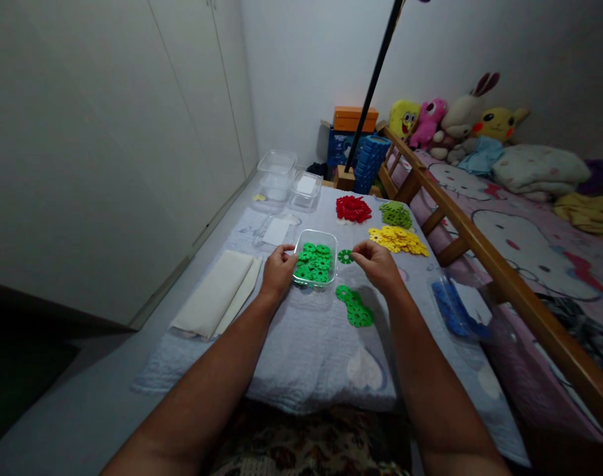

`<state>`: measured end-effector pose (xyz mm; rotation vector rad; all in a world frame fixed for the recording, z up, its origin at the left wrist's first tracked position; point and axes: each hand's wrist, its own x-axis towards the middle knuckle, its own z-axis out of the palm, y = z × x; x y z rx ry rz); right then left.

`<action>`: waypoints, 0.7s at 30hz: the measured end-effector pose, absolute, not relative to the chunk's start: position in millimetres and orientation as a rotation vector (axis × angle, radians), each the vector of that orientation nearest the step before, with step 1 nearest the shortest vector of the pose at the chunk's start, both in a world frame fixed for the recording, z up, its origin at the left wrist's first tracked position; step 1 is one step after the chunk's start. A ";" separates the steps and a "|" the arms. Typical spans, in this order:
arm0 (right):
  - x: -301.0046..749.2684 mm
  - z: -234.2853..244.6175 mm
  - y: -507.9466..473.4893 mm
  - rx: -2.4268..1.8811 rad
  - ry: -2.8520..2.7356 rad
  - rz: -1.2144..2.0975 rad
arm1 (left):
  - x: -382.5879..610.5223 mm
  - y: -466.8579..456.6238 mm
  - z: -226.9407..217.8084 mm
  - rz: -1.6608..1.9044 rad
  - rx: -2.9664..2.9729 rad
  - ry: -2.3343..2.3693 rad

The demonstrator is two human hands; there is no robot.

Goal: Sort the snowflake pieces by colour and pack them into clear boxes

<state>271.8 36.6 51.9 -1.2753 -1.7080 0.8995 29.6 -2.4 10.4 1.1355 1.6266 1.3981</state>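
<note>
A clear plastic box holding several dark green snowflake discs rests on a pale quilted mat. My left hand grips the box's left side, fingers curled on its rim. My right hand pinches one dark green disc just to the right of the box. A few more dark green discs lie loose on the mat below my right hand.
Piles of red, light green and yellow discs lie farther back. A bag of blue discs sits right. Empty clear boxes, a lid, folded cloth, a wooden bed rail, plush toys.
</note>
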 end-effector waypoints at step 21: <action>169.2 58.1 79.5 -1.645 -2.451 0.122 | 28.8 -0.4 5.1 1.409 1.137 1.617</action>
